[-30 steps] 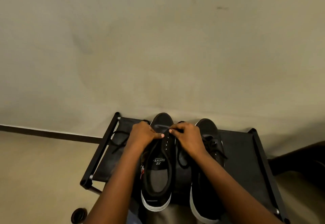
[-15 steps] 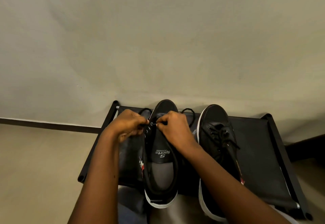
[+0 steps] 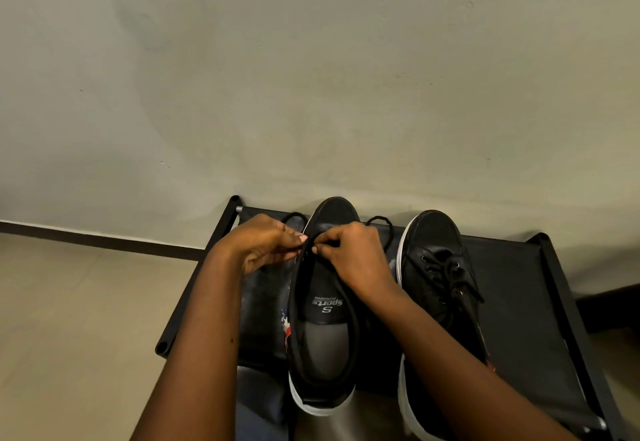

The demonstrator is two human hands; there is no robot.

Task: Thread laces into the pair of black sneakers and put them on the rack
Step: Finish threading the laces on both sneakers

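My left hand (image 3: 265,243) and right hand (image 3: 353,253) both pinch the lace (image 3: 381,220) over the unlaced sneaker (image 3: 323,309), on the rack (image 3: 519,302). Laced sneaker (image 3: 440,267) sits just right.

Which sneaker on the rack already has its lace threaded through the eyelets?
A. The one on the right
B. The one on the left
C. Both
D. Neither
A: the right sneaker shows a lace crossed through its eyelets, while both hands work a lace at the left sneaker, whose eyelet rows look bare.
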